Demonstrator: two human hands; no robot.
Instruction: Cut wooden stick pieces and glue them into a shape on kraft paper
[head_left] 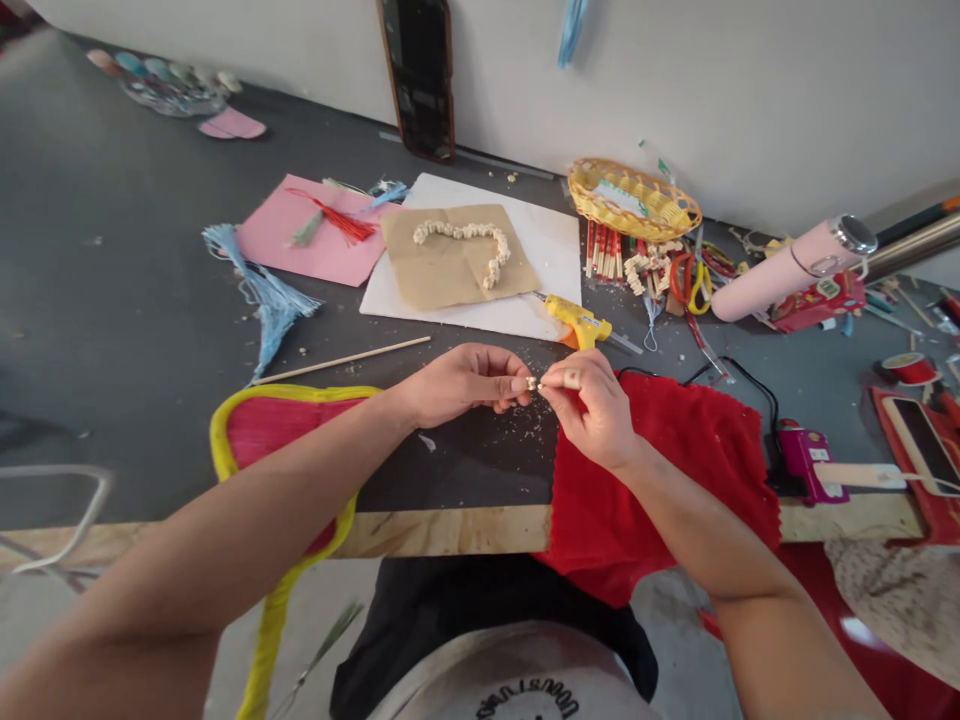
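Over the front of the dark table, my left hand (pixel 480 382) pinches a small pale wooden-looking piece (pixel 531 384) between thumb and fingertips. Close against it, my right hand (pixel 589 405) is closed in a pinch at a tiny pale bit, too small to name; a beige wrap is on one finger. Beyond the hands, a curved chain of similar pale pieces (pixel 469 232) lies on brown paper (pixel 420 275) over a white board (pixel 559 255). A yellow hot glue gun (pixel 577 318) rests at the board's corner, just behind my right hand. Crumbs are scattered beneath my fingertips.
A red cloth (pixel 667 480) hangs over the table edge under my right forearm. Left lie a thin stick (pixel 345 359), blue tassels (pixel 274 300) and pink paper (pixel 270 235). At the back stand a phone (pixel 420 80), a wicker basket (pixel 637 200), yellow-handled scissors (pixel 700 288) and a pink bottle (pixel 787 270).
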